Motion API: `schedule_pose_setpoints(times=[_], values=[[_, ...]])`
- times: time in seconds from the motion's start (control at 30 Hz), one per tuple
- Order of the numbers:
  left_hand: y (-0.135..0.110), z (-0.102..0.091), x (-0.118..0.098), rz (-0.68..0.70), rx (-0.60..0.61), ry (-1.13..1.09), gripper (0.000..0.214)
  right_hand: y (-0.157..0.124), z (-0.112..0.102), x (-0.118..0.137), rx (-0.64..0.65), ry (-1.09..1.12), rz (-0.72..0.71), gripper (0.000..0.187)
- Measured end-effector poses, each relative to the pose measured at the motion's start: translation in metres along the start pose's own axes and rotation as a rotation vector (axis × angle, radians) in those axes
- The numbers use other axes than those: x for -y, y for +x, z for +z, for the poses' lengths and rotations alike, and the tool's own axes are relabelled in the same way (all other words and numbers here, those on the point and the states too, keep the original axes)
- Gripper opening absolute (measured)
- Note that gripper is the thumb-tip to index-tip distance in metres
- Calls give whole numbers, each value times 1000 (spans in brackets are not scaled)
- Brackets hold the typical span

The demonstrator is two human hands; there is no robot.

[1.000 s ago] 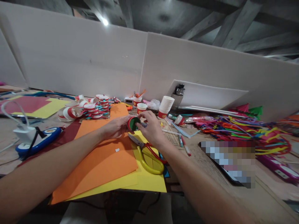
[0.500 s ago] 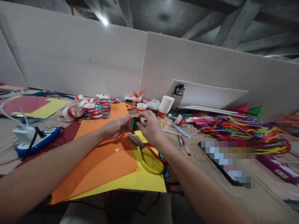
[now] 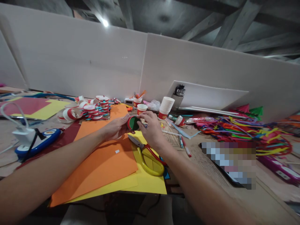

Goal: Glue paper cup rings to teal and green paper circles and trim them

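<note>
My left hand (image 3: 116,127) is closed round a small red paper cup piece with a green disc (image 3: 133,123) on its end, held just above the orange paper sheet (image 3: 103,159). My right hand (image 3: 152,129) pinches the right edge of that same disc with thumb and fingers. Yellow-handled scissors (image 3: 147,154) lie on the yellow paper sheet (image 3: 145,181) directly below my right wrist.
Behind stand a stack of white paper cups (image 3: 166,107), a single red-and-white cup (image 3: 142,108), a cup of pens (image 3: 137,100) and a dark bottle (image 3: 178,94). Cut cup rings (image 3: 90,107) pile at the left, pipe cleaners (image 3: 241,128) at the right. A charger (image 3: 24,135) lies far left.
The cup piece has turned slightly in my fingers, so more of the green disc faces me. Both hands stay in the same place.
</note>
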State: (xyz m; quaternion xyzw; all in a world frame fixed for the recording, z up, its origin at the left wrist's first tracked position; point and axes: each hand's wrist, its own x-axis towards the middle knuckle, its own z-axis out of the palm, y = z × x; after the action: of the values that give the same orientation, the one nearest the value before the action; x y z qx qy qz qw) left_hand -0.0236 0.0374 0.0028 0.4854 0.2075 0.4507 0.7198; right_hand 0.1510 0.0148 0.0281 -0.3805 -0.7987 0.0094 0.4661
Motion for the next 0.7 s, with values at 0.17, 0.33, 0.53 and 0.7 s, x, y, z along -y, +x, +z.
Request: schedule_pose_setpoints(times=[0.17,0.33,0.53,0.7], values=[[0,2,-2,-7,-41,-19,36,-2,4,4,-38,-86,-41,18],[-2,1,1,-18,3,5,32,1,3,5,19,-78,38,12],[-2,3,0,-14,-31,2,28,4,-7,6,10,-23,79,15],[-3,7,-6,-33,-77,18,26,3,-9,7,45,135,112,15]])
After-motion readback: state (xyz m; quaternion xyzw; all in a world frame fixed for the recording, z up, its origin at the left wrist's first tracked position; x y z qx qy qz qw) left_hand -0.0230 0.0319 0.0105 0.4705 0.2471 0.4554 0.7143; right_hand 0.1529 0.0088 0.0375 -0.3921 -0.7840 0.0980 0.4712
